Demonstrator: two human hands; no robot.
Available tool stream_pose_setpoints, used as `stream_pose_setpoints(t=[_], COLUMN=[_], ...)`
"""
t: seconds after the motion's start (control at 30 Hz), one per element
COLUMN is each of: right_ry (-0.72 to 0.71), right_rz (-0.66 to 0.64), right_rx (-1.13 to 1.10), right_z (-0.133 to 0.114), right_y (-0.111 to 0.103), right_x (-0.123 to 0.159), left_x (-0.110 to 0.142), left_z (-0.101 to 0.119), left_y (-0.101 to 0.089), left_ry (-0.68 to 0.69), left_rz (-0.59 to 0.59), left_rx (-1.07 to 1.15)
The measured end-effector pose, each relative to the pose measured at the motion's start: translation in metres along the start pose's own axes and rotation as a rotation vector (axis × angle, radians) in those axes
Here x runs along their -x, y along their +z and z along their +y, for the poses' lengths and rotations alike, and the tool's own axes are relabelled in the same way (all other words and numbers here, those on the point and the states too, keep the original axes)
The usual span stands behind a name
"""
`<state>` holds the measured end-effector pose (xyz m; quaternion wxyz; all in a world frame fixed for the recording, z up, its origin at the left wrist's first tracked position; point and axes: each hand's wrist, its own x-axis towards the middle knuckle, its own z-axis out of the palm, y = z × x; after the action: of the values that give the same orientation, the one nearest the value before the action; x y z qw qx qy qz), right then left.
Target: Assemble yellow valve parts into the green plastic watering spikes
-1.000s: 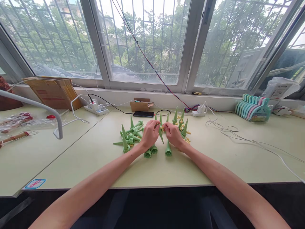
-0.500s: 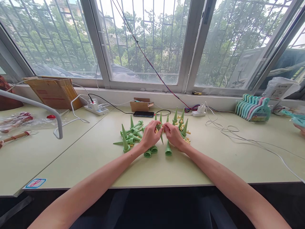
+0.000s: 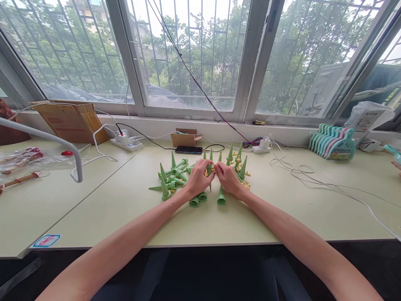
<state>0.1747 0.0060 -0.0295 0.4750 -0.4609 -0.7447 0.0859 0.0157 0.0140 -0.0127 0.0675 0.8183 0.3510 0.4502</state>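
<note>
Green plastic spike [image 3: 209, 168], its point downward, sits gripped between the thumb and fingers of the left hand [image 3: 199, 177], over the middle of the tabletop [image 3: 297, 209]. The right hand [image 3: 228, 177] is just beside it, its fingertips pinched at a small yellow piece [image 3: 213, 169] at the spike's side. Upright green spikes [image 3: 230, 153] with yellow parts crowd beyond and beside the right hand; a loose pile [image 3: 175, 177] lies left of the left hand, which hides part of it. Toward the near edge, a single cone [image 3: 221, 197] stands below the right hand, and two open-ended pieces [image 3: 194, 202] lie under the left wrist. Nearer the far edge rest a black phone [image 3: 189, 149] and a small cardboard box [image 3: 184, 138].
</note>
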Motion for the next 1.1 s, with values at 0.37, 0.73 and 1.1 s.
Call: stream_pose_setpoints(t=[0.37, 0.73, 1.1], right_ry=[0.018, 0.016, -0.016], right_rz=[0.006, 0.039, 0.068], right_rx=[0.033, -0.036, -0.025], right_z=[-0.001, -0.011, -0.009], right_y=[0.0, -0.001, -0.001], right_x=[0.0, 0.0, 0.0], left_x=[0.0, -0.001, 0.0], left_z=[0.0, -0.003, -0.002], left_y=[0.001, 0.002, 0.003], left_ry=[0.019, -0.015, -0.015], left_rz=[-0.005, 0.04, 0.016], left_rx=[0.015, -0.018, -0.002])
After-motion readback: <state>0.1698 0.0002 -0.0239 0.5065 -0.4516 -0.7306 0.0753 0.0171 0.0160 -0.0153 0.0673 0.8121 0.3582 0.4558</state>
